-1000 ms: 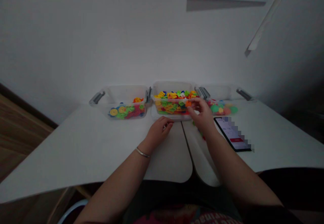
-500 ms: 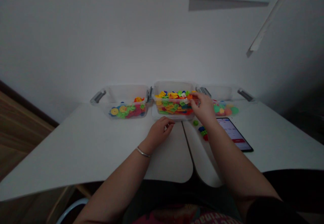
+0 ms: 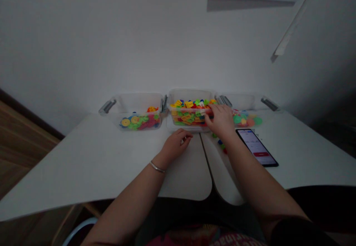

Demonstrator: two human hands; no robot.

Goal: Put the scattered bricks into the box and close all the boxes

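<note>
1. Right hand [image 3: 221, 121] lies over the front right of the middle clear plastic bin [image 3: 190, 94], fingers partly curled against the coloured plastic pieces [image 3: 189, 111]; whether they grip one, I cannot tell.
2. Left hand [image 3: 175, 146] rests on the tabletop [image 3: 83, 164] just below that bin, fingers loosely curled, nothing visible in them.
3. Left bin [image 3: 136, 103] holds coloured discs [image 3: 125, 122]; right bin [image 3: 241, 101] holds coloured balls [image 3: 242, 120].
4. Small plastic blocks [image 3: 221, 144] lie beside the right wrist, near a smartphone [image 3: 255, 147] at lower right.
</note>
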